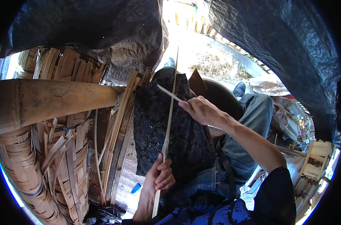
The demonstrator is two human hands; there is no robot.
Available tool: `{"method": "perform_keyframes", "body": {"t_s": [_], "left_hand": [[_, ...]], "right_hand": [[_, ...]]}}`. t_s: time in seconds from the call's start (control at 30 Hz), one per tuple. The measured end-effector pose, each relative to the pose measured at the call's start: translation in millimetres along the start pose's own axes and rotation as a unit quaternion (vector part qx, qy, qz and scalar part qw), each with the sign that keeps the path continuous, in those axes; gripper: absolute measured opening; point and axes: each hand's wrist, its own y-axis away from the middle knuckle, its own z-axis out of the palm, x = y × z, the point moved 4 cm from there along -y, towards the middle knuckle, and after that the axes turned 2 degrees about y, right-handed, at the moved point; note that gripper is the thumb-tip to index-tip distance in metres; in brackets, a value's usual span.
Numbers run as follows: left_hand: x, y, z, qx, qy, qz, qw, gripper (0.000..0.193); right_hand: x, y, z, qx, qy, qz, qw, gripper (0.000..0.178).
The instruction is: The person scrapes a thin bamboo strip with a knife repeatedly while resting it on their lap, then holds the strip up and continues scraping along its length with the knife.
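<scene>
A long, thin bamboo strip (167, 138) runs from my lap up and away from me, its far end thin against the bright ground. My left hand (161, 175) is closed around its near part. In my right hand (200, 109) is a knife, its handle hidden by the fingers. The narrow pale blade (166, 91) points to the left and crosses the strip, and I cannot tell whether they touch. Under both lies a dark patterned cloth (151, 127), spread over my left thigh.
A thick bamboo pole (61, 101) juts in from the left above a woven bamboo basket (18, 157) holding split pieces. More split lengths (118, 123) lean beside my left leg. Dark plastic sheeting (275, 41) hangs overhead. A small blue object (136, 188) lies on the ground.
</scene>
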Motion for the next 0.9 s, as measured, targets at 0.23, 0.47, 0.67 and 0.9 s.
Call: {"method": "perform_keyframes", "body": {"t_s": [0.23,0.47,0.67,0.9], "left_hand": [[-6,20,-6,0.054,-0.053,0.022,0.997,0.042],[-13,35,-10,0.046,-0.045,0.009,0.998,0.042],[-22,54,-14,0.079,-0.06,-0.005,0.995,0.045],[-40,82,-35,0.14,-0.092,-0.029,0.985,0.041]], "right_hand": [[8,-20,-3,-0.044,-0.013,0.033,0.998,0.048],[19,-26,8,0.021,0.032,-0.067,0.997,0.048],[38,-44,13,-0.078,0.004,0.096,0.992,0.05],[165,-97,10,-0.134,0.478,0.003,0.868,0.061]]}}
